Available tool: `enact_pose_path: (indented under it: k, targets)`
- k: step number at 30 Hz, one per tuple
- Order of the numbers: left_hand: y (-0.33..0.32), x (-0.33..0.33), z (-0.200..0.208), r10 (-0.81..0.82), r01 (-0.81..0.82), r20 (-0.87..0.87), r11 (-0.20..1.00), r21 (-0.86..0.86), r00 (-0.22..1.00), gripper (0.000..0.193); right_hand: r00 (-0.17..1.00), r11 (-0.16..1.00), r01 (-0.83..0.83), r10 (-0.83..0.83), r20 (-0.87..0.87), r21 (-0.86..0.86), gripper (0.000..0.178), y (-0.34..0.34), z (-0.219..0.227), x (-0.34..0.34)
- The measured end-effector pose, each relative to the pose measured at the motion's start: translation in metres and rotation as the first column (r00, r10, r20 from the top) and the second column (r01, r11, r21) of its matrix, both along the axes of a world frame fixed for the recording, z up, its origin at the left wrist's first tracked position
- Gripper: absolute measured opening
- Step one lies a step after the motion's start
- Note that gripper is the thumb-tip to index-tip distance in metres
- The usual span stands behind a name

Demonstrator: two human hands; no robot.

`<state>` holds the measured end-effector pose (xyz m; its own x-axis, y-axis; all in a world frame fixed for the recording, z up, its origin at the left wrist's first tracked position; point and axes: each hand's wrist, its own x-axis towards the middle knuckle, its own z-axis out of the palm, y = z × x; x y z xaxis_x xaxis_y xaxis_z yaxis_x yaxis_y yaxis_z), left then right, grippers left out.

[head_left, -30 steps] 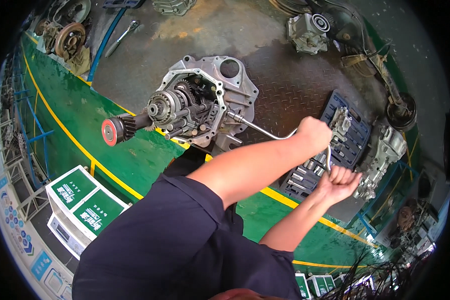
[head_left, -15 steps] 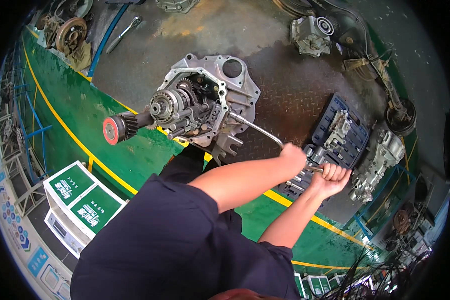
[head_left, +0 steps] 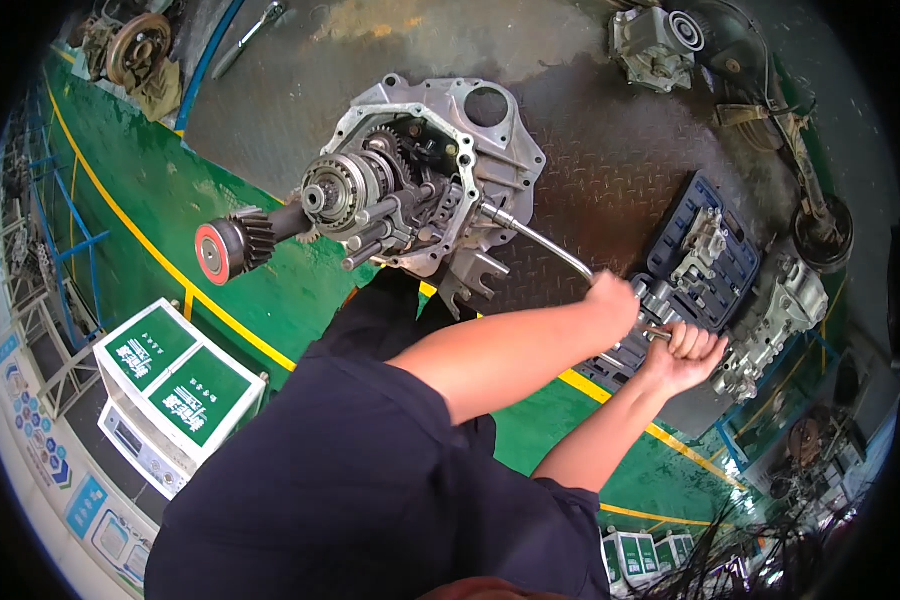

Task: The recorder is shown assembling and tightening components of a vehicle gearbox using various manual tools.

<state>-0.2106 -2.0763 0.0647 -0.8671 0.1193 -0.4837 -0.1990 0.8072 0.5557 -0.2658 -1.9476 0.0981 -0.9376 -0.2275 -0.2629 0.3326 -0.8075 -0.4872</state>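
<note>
My left hand [head_left: 615, 305] is wrapped round the bent middle of a steel speed brace [head_left: 552, 248]. My right hand [head_left: 690, 358] is closed round its end handle. At the other end, the brace's socket tip meets the right edge of an opened gearbox housing [head_left: 518, 165]; the fastener there is hidden. Inside the housing sit gear shafts [head_left: 345, 188] and several shift rods. A helical gear shaft [head_left: 232, 248] with a red-ringed end sticks out to the left.
A dark blue socket case [head_left: 727, 262] lies open beyond my hands, with a metal casting [head_left: 703, 245] on it. Another gearbox casing [head_left: 785, 320] is at its right. Far back are a ratchet [head_left: 250, 38] and a pulley unit [head_left: 655, 48]. White-and-green boxes [head_left: 175, 385] stand at left.
The whole scene has shifted slightly in view. Both hands keep their grip on the speed brace, whose tip remains at the housing edge.
</note>
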Motion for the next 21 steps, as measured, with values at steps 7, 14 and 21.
enact_pose_path:
  k: [7, 14, 21]
  targets:
    - [-0.043, -0.046, 0.040, 0.147, -0.146, -0.007, 0.983, 0.115, 0.989, 0.018, 0.972, 0.995, 0.103, -0.101, 0.210, 0.003, 0.051, 0.039, -0.059, 0.012]
    - [-0.046, -0.025, 0.049, 0.104, -0.074, -0.144, 0.977, 0.198, 0.984, 0.015, 0.845, 0.900, 0.075, -0.285, 0.451, 0.429, 0.046, 0.033, -0.050, -0.018]
    - [-0.005, 0.036, 0.040, -0.050, 0.062, -0.054, 0.966, 0.253, 0.997, 0.015, 0.832, 0.941, 0.258, -0.332, 0.444, 0.220, 0.050, 0.068, -0.053, -0.052]
